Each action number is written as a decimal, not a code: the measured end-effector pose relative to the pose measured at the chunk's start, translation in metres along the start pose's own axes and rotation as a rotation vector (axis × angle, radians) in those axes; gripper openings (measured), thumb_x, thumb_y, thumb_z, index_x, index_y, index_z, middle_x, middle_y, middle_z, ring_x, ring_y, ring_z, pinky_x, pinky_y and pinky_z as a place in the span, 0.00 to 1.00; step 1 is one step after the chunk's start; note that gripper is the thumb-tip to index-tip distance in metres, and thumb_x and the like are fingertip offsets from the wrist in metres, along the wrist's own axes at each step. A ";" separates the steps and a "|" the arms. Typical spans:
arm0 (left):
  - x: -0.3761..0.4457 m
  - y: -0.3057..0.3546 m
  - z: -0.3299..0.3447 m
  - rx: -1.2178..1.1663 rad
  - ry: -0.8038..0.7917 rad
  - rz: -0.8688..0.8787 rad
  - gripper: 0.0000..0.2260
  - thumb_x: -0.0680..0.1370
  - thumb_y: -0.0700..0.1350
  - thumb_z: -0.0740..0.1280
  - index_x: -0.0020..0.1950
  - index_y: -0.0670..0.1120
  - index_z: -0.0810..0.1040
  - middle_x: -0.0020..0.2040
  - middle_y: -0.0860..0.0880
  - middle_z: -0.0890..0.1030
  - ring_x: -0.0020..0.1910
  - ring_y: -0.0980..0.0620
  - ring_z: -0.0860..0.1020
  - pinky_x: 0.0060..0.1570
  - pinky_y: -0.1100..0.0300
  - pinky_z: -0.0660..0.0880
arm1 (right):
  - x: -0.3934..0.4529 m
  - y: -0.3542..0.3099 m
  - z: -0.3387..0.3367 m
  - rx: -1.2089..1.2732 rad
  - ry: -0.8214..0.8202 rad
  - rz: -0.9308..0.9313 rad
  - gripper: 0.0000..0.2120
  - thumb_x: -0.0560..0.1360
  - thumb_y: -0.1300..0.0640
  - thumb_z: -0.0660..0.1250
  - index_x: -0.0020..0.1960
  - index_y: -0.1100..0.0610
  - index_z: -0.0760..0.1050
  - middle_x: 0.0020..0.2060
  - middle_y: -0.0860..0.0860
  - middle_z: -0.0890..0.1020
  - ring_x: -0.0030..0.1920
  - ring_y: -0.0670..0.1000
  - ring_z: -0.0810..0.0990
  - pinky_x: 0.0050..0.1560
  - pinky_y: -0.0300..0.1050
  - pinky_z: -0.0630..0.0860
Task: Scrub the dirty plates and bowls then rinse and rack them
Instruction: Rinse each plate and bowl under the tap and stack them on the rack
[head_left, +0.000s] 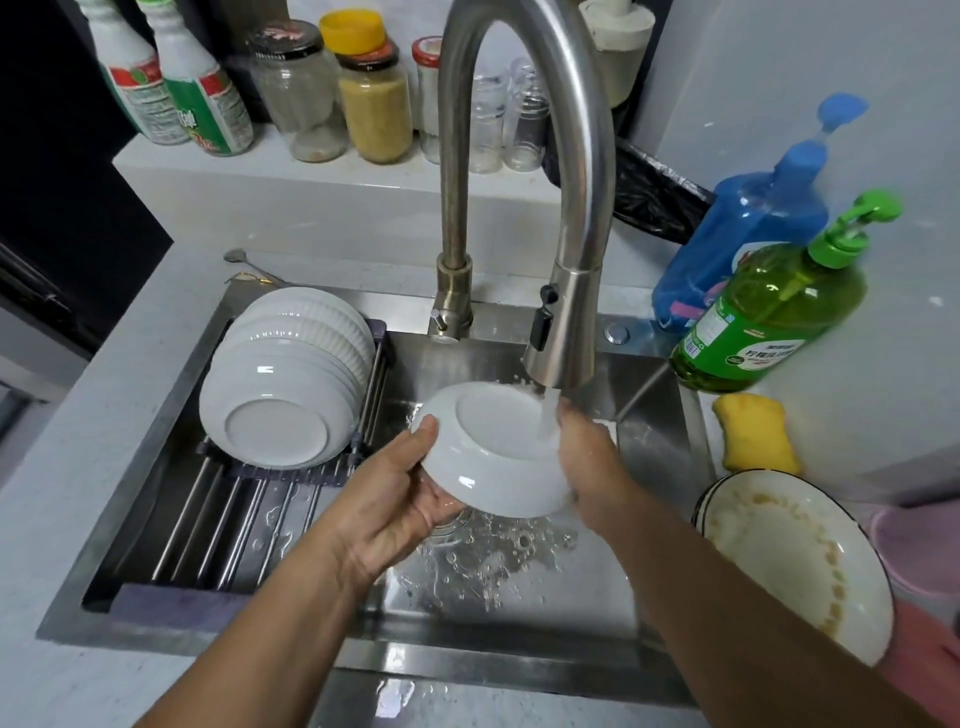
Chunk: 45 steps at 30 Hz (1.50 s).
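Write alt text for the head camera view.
Both hands, left hand and right hand, hold a white bowl under the running faucet over the sink. Clean bowls sit racked left; a dirty plate waits right.

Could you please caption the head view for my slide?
Both hands rinse a bowl under the tap, beside racked bowls.

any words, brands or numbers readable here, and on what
None can be read with confidence.
Green soap bottle: label carries white characters and a barcode, too blurred to read.
Blue pump bottle: label mostly hidden, unreadable.
Two green and white bottles: printed labels, too small and blurred.
Jars on the shelf: lid printing blurred.
White bowl in the hands, racked bowls: no markings seen.
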<state>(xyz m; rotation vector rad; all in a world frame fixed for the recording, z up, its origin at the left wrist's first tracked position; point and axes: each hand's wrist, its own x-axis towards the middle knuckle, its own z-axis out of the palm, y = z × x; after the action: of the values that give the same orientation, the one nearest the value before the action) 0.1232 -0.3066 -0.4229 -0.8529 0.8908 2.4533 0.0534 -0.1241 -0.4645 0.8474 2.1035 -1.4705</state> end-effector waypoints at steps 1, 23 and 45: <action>0.000 0.005 -0.001 0.032 -0.024 -0.004 0.21 0.79 0.46 0.66 0.71 0.40 0.74 0.58 0.40 0.85 0.48 0.44 0.86 0.49 0.38 0.80 | 0.001 -0.001 -0.002 0.105 -0.050 0.089 0.22 0.81 0.39 0.57 0.60 0.54 0.77 0.55 0.57 0.82 0.56 0.60 0.80 0.61 0.58 0.77; -0.015 -0.008 0.028 0.801 -0.168 0.018 0.25 0.71 0.25 0.72 0.63 0.46 0.78 0.56 0.42 0.86 0.59 0.42 0.83 0.62 0.46 0.79 | -0.037 -0.047 0.010 -0.244 -0.225 -0.205 0.26 0.79 0.35 0.61 0.70 0.50 0.72 0.66 0.53 0.74 0.63 0.59 0.74 0.59 0.49 0.70; 0.028 -0.016 -0.014 0.448 0.074 0.092 0.21 0.79 0.45 0.72 0.71 0.48 0.73 0.63 0.43 0.83 0.58 0.41 0.83 0.52 0.40 0.82 | -0.003 -0.016 -0.029 0.012 -0.188 0.039 0.28 0.71 0.31 0.69 0.49 0.55 0.85 0.43 0.56 0.87 0.46 0.60 0.87 0.56 0.64 0.81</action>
<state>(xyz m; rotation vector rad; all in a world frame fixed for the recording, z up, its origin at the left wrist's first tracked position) 0.1168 -0.3007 -0.4567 -0.7529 1.4621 2.1713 0.0443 -0.1015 -0.4412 0.7201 1.9324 -1.4825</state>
